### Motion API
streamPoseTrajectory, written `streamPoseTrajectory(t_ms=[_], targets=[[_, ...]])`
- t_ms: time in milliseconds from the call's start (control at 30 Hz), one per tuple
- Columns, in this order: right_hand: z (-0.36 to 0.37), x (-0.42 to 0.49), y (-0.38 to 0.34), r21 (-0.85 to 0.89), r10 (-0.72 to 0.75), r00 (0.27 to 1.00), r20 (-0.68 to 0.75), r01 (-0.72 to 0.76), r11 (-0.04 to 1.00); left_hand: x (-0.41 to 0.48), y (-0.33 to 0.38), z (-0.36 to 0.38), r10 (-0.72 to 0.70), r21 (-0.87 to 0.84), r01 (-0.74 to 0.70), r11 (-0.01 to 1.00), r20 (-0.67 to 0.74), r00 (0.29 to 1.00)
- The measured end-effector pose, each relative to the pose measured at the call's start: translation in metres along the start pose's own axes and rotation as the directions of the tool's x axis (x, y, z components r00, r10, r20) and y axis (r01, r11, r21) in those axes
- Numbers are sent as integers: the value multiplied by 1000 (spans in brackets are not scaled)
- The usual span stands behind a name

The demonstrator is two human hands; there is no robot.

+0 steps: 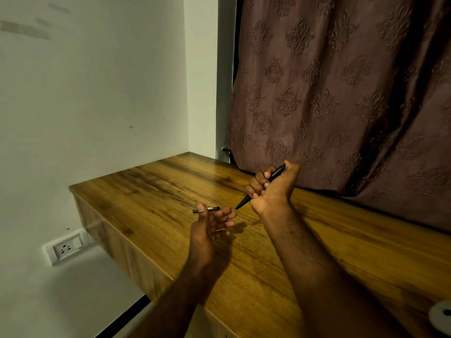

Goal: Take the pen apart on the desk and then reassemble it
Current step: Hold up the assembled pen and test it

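Observation:
My right hand grips a black pen body in its curled fingers above the wooden desk; the pen's tip points down and left, its button end up by my thumb. A short dark pen piece with a light band lies just beyond my left hand. That hand hovers palm-up over the desk with fingers spread and relaxed; its thumb overlaps the piece, and whether it touches it I cannot tell.
A patterned brown curtain hangs behind the desk on the right. The desk's left edge drops off beside a white wall with a socket. A pale round object sits at the desk's near right corner.

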State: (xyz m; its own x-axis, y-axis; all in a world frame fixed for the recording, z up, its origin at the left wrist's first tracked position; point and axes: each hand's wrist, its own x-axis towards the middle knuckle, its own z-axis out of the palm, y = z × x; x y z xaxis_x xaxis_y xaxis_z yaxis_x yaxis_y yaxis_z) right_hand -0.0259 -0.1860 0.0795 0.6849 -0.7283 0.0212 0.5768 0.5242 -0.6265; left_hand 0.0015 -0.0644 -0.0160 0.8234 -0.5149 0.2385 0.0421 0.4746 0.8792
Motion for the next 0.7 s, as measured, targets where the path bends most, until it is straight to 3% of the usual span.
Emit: streamPoseTrajectory(t_ms=[700], targets=[[1,-1,2,-12,-9,1000,0,9,1000,0,1,0,1,94,4,996,-56,998]])
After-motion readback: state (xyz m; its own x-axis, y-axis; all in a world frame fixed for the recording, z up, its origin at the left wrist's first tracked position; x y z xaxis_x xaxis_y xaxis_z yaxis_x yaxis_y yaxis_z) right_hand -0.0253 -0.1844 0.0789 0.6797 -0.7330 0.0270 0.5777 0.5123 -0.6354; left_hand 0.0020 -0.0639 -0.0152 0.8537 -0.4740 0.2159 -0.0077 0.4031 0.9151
